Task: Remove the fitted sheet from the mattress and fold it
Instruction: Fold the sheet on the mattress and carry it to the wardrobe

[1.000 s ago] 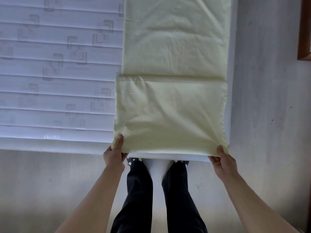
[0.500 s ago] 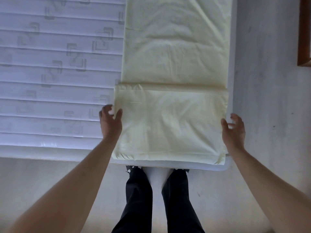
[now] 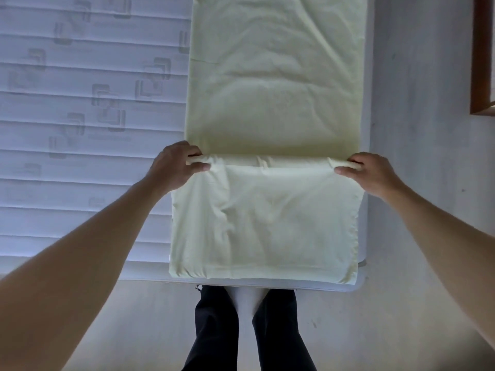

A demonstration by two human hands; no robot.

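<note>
The long pale-yellow cloth sheet (image 3: pixel 273 76) down the middle of the frame looks matt, soft and lightly creased. At the left, the white quilted mattress (image 3: pixel 80 124) has a faint sheen over stitched ridges. The brown wooden frame (image 3: pixel 480 57) at upper right looks smooth.

Both bare arms stretched forward, left hand (image 3: pixel 178 165) and right hand (image 3: pixel 371 172) level with each other and well apart, fingers curled, thumbs pinching toward the fingers

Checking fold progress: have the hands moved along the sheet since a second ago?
Yes. Left hand and right hand went from the mattress foot edge up to the sheet fold.
</note>
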